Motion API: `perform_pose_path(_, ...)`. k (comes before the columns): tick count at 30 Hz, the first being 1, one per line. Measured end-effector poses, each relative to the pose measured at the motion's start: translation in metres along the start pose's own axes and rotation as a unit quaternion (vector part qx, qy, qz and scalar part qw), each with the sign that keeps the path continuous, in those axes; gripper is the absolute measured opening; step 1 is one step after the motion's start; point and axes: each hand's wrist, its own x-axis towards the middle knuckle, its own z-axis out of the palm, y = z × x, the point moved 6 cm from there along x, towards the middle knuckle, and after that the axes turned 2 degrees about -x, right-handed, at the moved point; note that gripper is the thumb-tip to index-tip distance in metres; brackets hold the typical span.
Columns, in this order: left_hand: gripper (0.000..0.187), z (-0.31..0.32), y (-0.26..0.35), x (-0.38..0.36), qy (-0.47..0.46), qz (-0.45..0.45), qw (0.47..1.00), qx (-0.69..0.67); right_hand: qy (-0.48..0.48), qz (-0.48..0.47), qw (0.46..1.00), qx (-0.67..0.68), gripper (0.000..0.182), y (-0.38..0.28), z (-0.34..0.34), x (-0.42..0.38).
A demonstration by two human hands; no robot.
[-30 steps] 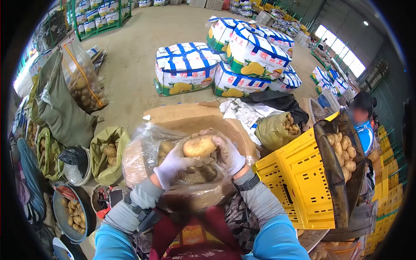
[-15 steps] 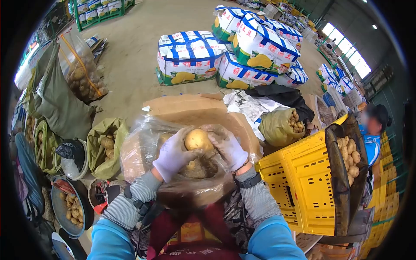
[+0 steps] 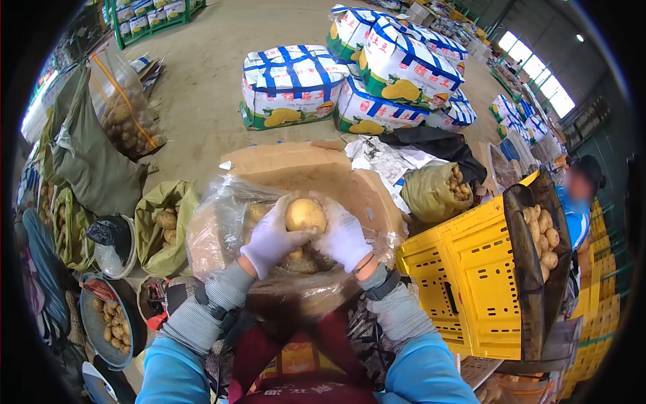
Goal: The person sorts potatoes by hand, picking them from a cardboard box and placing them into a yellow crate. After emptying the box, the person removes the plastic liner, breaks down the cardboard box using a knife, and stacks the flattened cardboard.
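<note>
A large round potato (image 3: 306, 216) is held between my two gloved hands, above an open cardboard box (image 3: 269, 166) lined with clear plastic (image 3: 222, 212). My left hand (image 3: 272, 237) is closed round its left side, and my right hand (image 3: 342, 236) grips it from the right. Both gloves are whitish and soiled at the fingers. Under the hands, more potatoes (image 3: 301, 261) lie inside the plastic, partly hidden by the gloves.
To the right stands a yellow crate (image 3: 464, 276), with potatoes (image 3: 540, 236) in a dark-lined tray beyond it and a person (image 3: 580, 195) there. Open green sacks (image 3: 161, 222) and a basin (image 3: 111, 323) of potatoes are at left. Printed potato bags (image 3: 293, 87) stand ahead.
My right hand has moved slightly left and closed in on the potato, its fingers now against the side. The potato stays in nearly the same place.
</note>
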Motion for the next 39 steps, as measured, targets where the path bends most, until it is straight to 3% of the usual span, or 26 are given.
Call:
perform_pose_path(3, 0.057, -0.001, -0.009, 0.003, 0.001, -0.037, 0.998, -0.056, 0.034, -0.016, 0.998, -0.045, 0.088, -0.005, 0.002, -0.002)
perform_pose_path(6, 0.051, -0.006, -0.005, 0.006, -0.002, -0.025, 0.999, -0.046, 0.002, -0.001, 1.0, -0.024, 0.092, -0.007, 0.0, 0.001)
perform_pose_path(10, 0.044, -0.008, -0.07, 0.016, 0.018, -0.072, 0.976, -0.202, -0.019, -0.005, 1.0, 0.004, 0.1, -0.009, -0.001, 0.001)
perform_pose_path(12, 0.041, -0.009, -0.058, 0.015, -0.003, -0.035, 0.98, -0.195, -0.009, -0.006, 1.0, -0.01, 0.101, -0.012, -0.003, 0.0)
perform_pose_path(18, 0.05, 0.006, -0.012, 0.007, -0.083, -0.17, 0.9, -0.392, -0.008, 0.018, 0.999, -0.041, 0.099, -0.006, -0.003, 0.001)
perform_pose_path(24, 0.069, 0.003, -0.014, 0.008, -0.129, -0.051, 0.965, -0.224, -0.013, 0.027, 0.996, -0.089, 0.1, 0.001, 0.001, -0.002)
perform_pose_path(27, 0.074, 0.002, -0.013, 0.007, -0.145, -0.059, 0.948, -0.278, 0.006, 0.013, 0.997, -0.074, 0.099, 0.002, 0.001, -0.002)
perform_pose_path(30, 0.072, 0.005, -0.003, 0.002, -0.125, -0.195, 0.907, -0.352, 0.005, 0.022, 0.994, -0.106, 0.098, -0.001, 0.001, -0.004)
perform_pose_path(36, 0.067, 0.001, -0.019, 0.002, -0.122, -0.125, 0.924, -0.34, 0.006, 0.02, 0.993, -0.118, 0.096, -0.008, 0.004, -0.002)
perform_pose_path(39, 0.065, -0.002, -0.022, 0.005, -0.113, -0.092, 0.914, -0.38, 0.003, 0.039, 0.999, -0.007, 0.093, -0.006, -0.002, -0.002)
